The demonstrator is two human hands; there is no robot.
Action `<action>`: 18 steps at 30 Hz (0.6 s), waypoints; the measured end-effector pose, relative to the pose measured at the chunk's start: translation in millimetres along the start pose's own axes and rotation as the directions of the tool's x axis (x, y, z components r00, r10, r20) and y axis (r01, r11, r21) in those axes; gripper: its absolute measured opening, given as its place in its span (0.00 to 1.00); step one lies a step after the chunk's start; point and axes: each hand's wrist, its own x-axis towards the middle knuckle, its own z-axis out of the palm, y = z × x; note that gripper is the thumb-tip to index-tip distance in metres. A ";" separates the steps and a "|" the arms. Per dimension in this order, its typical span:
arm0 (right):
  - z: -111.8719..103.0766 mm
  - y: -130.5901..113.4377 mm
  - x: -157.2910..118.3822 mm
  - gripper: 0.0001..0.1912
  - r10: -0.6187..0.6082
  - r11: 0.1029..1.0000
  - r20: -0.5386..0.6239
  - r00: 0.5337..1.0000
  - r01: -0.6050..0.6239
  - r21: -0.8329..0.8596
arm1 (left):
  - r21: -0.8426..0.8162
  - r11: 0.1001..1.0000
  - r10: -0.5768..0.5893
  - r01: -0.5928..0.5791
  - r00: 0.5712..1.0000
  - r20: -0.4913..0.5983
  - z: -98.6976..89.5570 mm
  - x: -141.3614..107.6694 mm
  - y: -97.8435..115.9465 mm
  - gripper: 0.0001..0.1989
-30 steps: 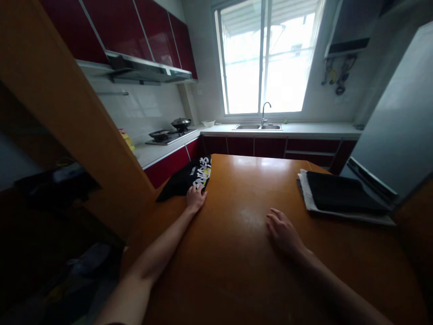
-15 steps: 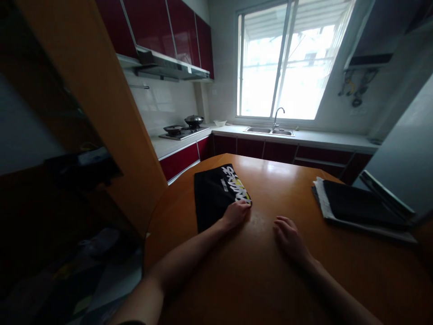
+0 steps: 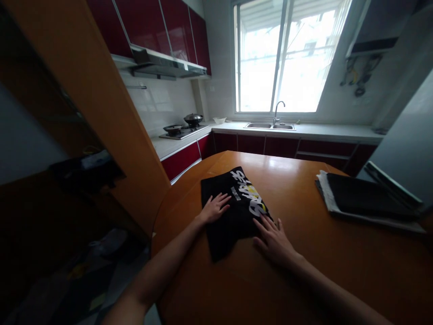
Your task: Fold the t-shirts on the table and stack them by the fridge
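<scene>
A folded black garment [image 3: 223, 230], perhaps a T-shirt, lies on the wooden table [image 3: 291, 198]. White and yellow lettering runs along its right side. My left hand [image 3: 215, 208] rests flat on the left part of the cloth with its fingers spread. At the lower right edge of the cloth, my right hand [image 3: 273, 237] lies with fingers apart, their tips touching the lettered part. Neither hand grips the fabric.
Folded dark and white cloths [image 3: 365, 198] lie in a stack on the table's right side. Beyond the table are a counter with a sink [image 3: 270, 126] and a stove [image 3: 184, 132] with pans. A wooden post [image 3: 111, 108] stands at the left.
My left hand has let go of the garment's right corner and moved left onto the cloth. My right hand has come to its lower right edge. The cloth now spreads further right and nearer.
</scene>
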 end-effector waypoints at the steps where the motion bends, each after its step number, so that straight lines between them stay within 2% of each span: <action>1: 3.0 -8.1 14.9 0.33 -0.002 1.000 0.046 0.999 0.003 -0.012 | 0.012 0.999 -0.038 0.038 0.999 0.014 2.3 -0.1 -12.5 0.27; 3: 7.7 -23.3 52.6 0.32 -0.006 1.000 0.108 0.994 0.008 -0.017 | 0.029 0.991 -0.132 0.132 0.991 -0.021 3.3 0.6 -32.9 0.30; 5: 13.0 -39.1 92.4 0.30 0.006 1.000 0.116 0.993 -0.005 -0.011 | 0.019 0.968 -0.249 0.251 0.965 -0.084 -1.6 -0.5 -50.4 0.31; 8: 27.3 -66.1 132.4 0.27 0.031 0.999 -0.007 1.000 -0.031 -0.008 | -0.054 0.919 -0.392 0.391 0.893 -0.220 -15.3 -16.3 -74.7 0.29; 9: 33.4 -74.7 137.8 0.26 0.020 1.000 -0.060 0.998 -0.020 0.000 | -0.078 0.923 -0.382 0.376 0.883 -0.273 -19.2 -26.3 -81.6 0.29; 11: 45.1 -88.1 139.0 0.24 -0.048 0.998 -0.133 0.990 0.052 0.029 | -0.087 0.971 -0.239 0.222 0.906 -0.351 -23.5 -50.8 -91.9 0.29; 13: 53.8 -95.2 134.2 0.23 -0.138 0.987 -0.169 0.976 0.150 0.060 | -0.051 0.998 -0.036 0.020 0.942 -0.334 -23.0 -75.2 -97.5 0.31; 14: 56.4 -96.7 131.9 0.22 -0.162 0.981 -0.188 0.969 0.179 0.076 | -0.031 0.999 0.031 -0.042 0.954 -0.298 -21.8 -85.0 -99.1 0.32; 16: 58.9 -97.1 129.6 0.21 -0.152 0.975 -0.232 0.961 0.184 0.123 | 0.017 0.997 0.075 -0.073 0.968 -0.239 -19.4 -96.6 -101.0 0.27; 18: 58.7 -96.5 129.3 0.19 -0.109 0.969 -0.264 0.958 0.162 0.186 | 0.070 0.996 0.075 -0.061 0.972 -0.221 -20.2 -96.4 -101.5 0.16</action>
